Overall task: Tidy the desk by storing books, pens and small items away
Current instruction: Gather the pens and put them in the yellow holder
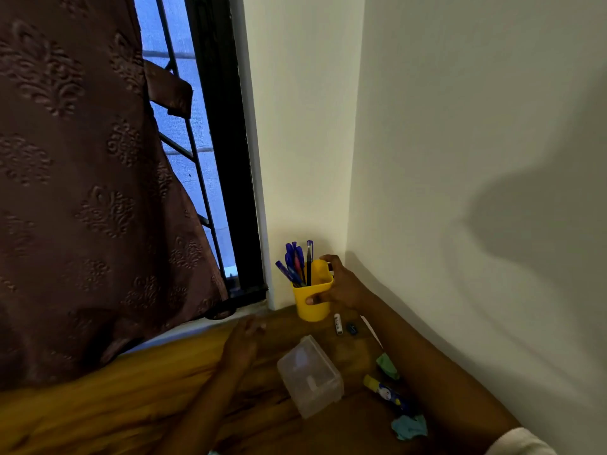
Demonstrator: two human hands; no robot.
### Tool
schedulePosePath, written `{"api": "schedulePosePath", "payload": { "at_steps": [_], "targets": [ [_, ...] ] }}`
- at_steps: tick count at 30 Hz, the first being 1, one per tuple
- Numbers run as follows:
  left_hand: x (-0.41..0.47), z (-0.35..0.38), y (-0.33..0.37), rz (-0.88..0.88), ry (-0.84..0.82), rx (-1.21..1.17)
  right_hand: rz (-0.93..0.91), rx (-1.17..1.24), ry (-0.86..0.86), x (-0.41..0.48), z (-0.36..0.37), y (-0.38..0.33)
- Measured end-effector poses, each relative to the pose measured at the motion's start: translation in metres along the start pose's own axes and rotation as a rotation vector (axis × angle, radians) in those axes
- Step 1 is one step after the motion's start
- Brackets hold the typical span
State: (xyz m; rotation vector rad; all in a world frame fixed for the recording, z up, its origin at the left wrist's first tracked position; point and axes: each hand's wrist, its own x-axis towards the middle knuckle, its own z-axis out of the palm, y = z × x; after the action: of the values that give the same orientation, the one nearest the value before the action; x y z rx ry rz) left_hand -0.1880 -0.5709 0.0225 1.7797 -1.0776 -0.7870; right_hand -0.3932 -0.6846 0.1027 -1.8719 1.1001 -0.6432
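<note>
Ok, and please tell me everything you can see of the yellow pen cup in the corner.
The yellow pen cup looks like smooth plastic, with a rounded squarish mouth. It seems to stand upright on the wooden desk, in the corner where the walls meet. Several blue pens and one dark pen lean in its left side. The right hand grips it, thumb across the front, a finger over the rear rim. A small white tube lies by its base, not touching.

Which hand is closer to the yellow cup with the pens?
Right. The right hand grips the yellow cup by its side; the left hand hangs apart, to its left, nearer the person.
</note>
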Motion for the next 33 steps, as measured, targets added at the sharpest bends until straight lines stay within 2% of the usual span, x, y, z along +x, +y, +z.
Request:
{"api": "schedulePosePath", "payload": {
  "at_steps": [2,7,13,16,18,21,23,24,26,28,30,33],
  "targets": [
    [0.001,0.003,-0.034,-0.002,0.009,0.29,0.037,-0.019,0.009,0.007,-0.002,0.005],
    [-0.005,0.012,-0.056,0.088,0.001,0.761,0.076,0.038,-0.005,0.019,-0.004,0.024],
    [-0.005,0.017,-0.058,0.118,0.033,0.86,0.057,0.078,-0.034,0.021,-0.001,0.046],
    [-0.005,0.017,-0.06,0.117,0.04,0.859,0.076,0.124,0.046,0.015,0.002,0.054],
    [-0.005,0.018,-0.06,0.114,0.04,0.856,0.078,0.065,0.115,0.013,0.003,0.056],
    [-0.006,0.018,-0.059,0.12,0.05,0.83,0.059,-0.203,0.339,-0.005,0.011,0.045],
    [-0.006,0.018,-0.059,0.124,0.053,0.831,-0.176,-0.441,0.481,-0.021,0.024,0.037],
    [-0.006,0.018,-0.059,0.125,0.052,0.841,-0.349,-0.636,0.47,-0.026,0.03,0.034],
    [-0.006,0.017,-0.059,0.126,0.048,0.847,-0.668,-1.101,0.281,-0.018,0.04,0.041],
    [-0.006,0.017,-0.06,0.126,0.045,0.83,-0.782,-1.429,0.025,-0.003,0.04,0.049],
    [-0.007,0.018,-0.059,0.121,0.041,0.828,-0.648,-1.7,-0.209,0.008,0.034,0.04],
    [-0.007,0.018,-0.058,0.114,0.035,0.831,-0.487,-1.943,-0.334,0.017,0.032,0.036]
  ]
}}
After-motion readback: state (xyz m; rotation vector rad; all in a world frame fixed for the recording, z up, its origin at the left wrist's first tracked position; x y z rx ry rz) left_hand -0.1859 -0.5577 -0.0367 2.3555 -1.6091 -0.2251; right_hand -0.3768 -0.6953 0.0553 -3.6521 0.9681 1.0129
